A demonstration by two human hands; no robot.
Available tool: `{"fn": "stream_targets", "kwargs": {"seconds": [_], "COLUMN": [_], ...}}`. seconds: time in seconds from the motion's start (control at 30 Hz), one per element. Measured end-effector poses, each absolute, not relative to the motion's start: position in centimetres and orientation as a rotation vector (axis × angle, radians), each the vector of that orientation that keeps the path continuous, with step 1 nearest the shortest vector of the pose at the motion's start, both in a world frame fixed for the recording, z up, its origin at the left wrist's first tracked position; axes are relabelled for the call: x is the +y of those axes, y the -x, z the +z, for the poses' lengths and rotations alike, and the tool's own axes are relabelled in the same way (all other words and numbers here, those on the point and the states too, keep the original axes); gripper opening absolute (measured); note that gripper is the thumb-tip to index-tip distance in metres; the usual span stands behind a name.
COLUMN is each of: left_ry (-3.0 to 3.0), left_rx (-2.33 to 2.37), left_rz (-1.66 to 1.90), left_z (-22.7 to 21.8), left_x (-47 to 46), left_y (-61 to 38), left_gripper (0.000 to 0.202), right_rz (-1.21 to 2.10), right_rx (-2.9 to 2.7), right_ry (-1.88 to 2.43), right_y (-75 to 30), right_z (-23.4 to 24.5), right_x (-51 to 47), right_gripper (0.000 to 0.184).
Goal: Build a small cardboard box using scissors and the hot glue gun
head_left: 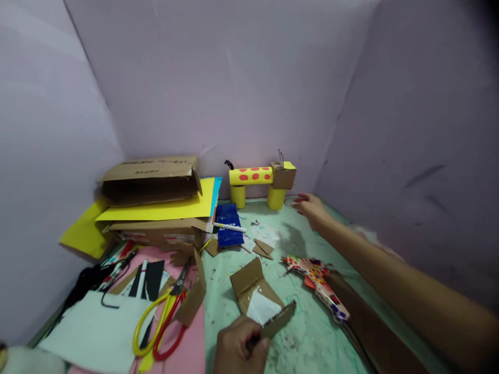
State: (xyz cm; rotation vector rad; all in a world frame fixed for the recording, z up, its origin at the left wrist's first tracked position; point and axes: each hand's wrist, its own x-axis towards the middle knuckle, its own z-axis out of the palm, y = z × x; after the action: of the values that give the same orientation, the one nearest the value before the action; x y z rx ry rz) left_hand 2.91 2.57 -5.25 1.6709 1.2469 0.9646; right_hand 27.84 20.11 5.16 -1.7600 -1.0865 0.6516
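Standing with legs, spots and head box on, the yellow tube animal (260,182) is being reached for by the right hand (312,208), grip apart, just beside it; well in front, a loose cardboard strip (279,318) is being clamped by the left hand (237,348).

Pinches a cardboard strip (279,319) in the left hand (239,349) at the near edge of the bench (307,337). Holds the right hand (310,208) out, fingers loose, near the far edge, just beside a yellow tube figure (251,176) with red spots. Keeps a folded cardboard piece (249,284) and a patterned glue gun (317,284) between the hands. Leaves scissors (163,318) on pink paper (193,349) toward the left edge, with a cardboard box (152,179) on yellow sheets (163,210) behind.
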Motion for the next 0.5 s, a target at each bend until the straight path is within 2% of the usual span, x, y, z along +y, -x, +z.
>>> {"fn": "stream_targets", "kwargs": {"seconds": [0.1, 0.27, 0.5], "left_ry": [-1.587, -1.586, -1.512], "left_rx": [1.251, 1.299, 1.357], "left_rz": [0.931, 0.881, 0.783], "left_z": [-3.9, -2.3, -2.1], "left_x": [2.1, 1.4, 1.3], "left_y": [-3.2, -3.2, -3.3], "left_gripper": [0.017, 0.019, 0.018], "right_rz": [0.74, 0.887, 0.809], "right_rx": [-1.02, -0.916, -1.012], "right_ry": [1.574, 1.195, 1.214], "right_y": [-26.2, -23.3, -21.8], "right_z": [5.6, 2.2, 0.2], "right_x": [12.8, 2.1, 0.3], "right_gripper": [0.028, 0.037, 0.031]}}
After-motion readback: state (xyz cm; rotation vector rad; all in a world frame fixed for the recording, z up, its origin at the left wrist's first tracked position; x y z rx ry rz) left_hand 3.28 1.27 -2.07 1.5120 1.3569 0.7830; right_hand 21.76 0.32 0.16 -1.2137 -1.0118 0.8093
